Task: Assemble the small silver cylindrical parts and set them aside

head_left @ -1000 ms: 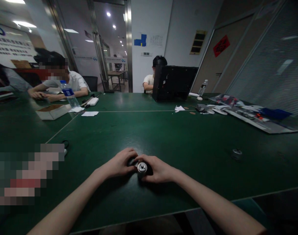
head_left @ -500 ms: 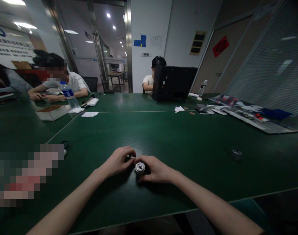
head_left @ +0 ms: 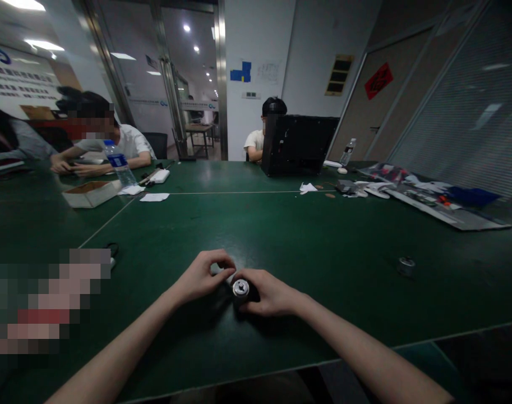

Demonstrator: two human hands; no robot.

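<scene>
While upright, cylinder (head_left: pixel 240 288), silver end upward.

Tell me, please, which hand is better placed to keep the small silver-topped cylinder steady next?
Probably the right hand: it cups the small dark cylinder with the silver top on the green table, while the left hand only pinches beside it.

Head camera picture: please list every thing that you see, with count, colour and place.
Table: 1, green, fills the view.
Held cylinder: 1, silver top, black body, near middle.
Loose cylinder: 1, silver, right.
Bottle: 1, clear, blue label, far left.
Box: 1, brown and white, far left.
Paper sheet: 1, white, beside box.
Case: 1, black, far middle.
Seated person: 1, white shirt, far left.
Left hand: 1, fingertips at held cylinder.
Right hand: 1, grips held cylinder.
</scene>
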